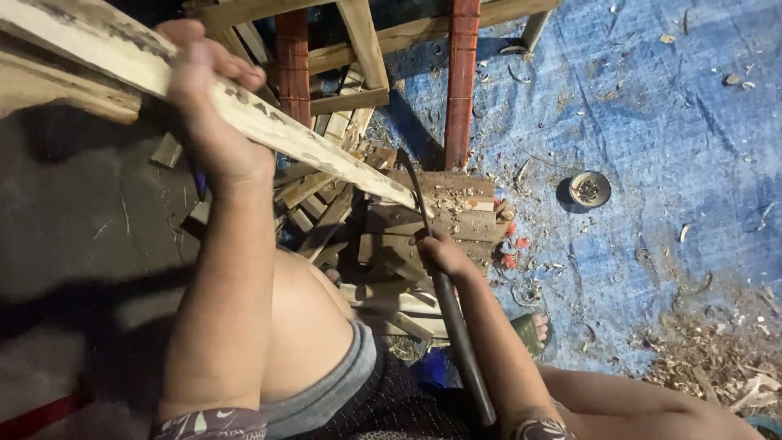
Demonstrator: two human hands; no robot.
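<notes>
My left hand (213,106) grips a long pale wooden board (318,151) that slants from the upper left down to a wooden chopping block (444,216). My right hand (444,254) holds a long dark-handled blade tool (456,326); its thin curved blade (414,183) rises beside the board's lower end, over the block. My bare knee (305,310) sits between the two arms.
A pile of cut wood pieces (326,212) lies under the board. A wooden frame with red-brown posts (461,81) stands behind. A blue tarp (652,147) carries shavings and a small round tin (589,189). My foot in a green sandal (533,330) rests on the tarp.
</notes>
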